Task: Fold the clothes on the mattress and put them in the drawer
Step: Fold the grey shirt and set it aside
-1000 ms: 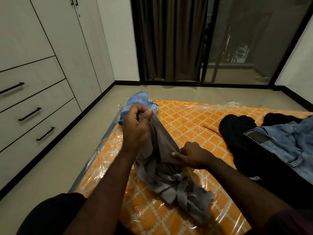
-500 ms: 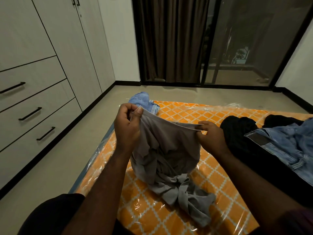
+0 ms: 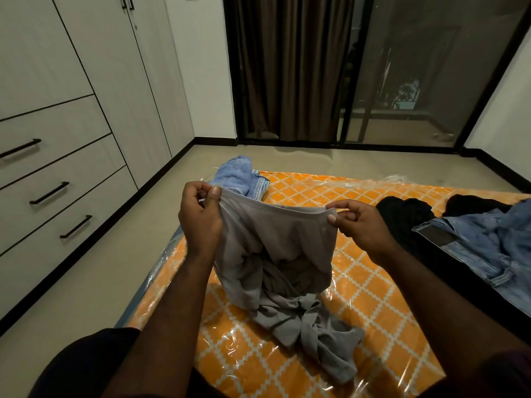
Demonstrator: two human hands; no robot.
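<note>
A grey garment [image 3: 275, 254] hangs between my hands above the orange plastic-wrapped mattress [image 3: 373, 297]. My left hand [image 3: 201, 216] pinches one end of its hemmed edge, and my right hand [image 3: 359, 225] pinches the other end, so the edge is stretched taut. The garment's lower part lies crumpled on the mattress. A folded blue piece [image 3: 235, 175] and folded denim [image 3: 260, 183] sit at the mattress's far left corner. Black clothes [image 3: 408, 216] and light blue jeans [image 3: 488, 242] lie heaped on the right. Three shut drawers [image 3: 57, 191] with black handles are in the wardrobe at left.
Bare floor [image 3: 100, 268] runs between the mattress and the wardrobe [image 3: 115, 67]. A dark curtain [image 3: 290, 67] and a glass sliding door [image 3: 416, 67] stand at the far wall. My dark-clad knee [image 3: 86, 363] is at the bottom left.
My right hand slid right along the grey garment's edge and rose, away from my left hand. The edge went from bunched to stretched wide and taut.
</note>
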